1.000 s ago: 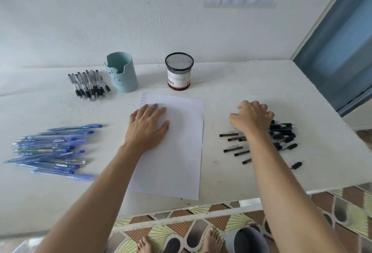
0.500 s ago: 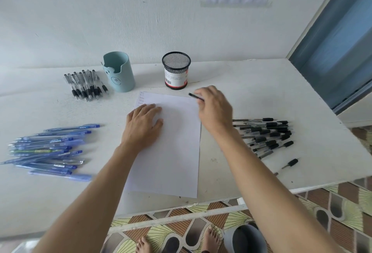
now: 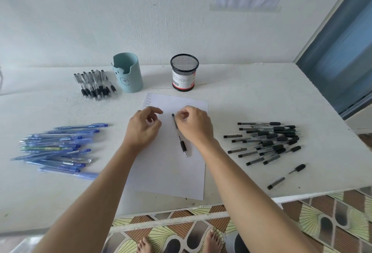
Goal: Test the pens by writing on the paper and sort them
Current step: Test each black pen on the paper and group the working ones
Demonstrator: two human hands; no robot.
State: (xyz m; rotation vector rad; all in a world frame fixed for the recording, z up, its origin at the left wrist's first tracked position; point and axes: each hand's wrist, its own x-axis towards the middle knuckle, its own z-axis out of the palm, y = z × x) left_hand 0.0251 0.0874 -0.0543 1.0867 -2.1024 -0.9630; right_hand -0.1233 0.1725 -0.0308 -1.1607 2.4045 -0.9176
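1. The right hand (image 3: 194, 126) pinches a black pen (image 3: 182, 144) near its far end, with the fingers bent around the barrel.
2. The pen is slanted above the paper (image 3: 171, 176). Its long axis runs from 11 o'clock to 5 o'clock, and the writing tip points toward the person. I cannot tell if the tip touches the sheet.
3. The left hand (image 3: 144, 127) hovers at 9 o'clock from the pen's far end, just beside it. Its fingers are loosely bent and hold nothing. It is the nearer free hand, so probably it helps to turn the pen.
4. On the tabletop (image 3: 231, 95), the pile of black pens (image 3: 267, 142) lies at 3 o'clock.
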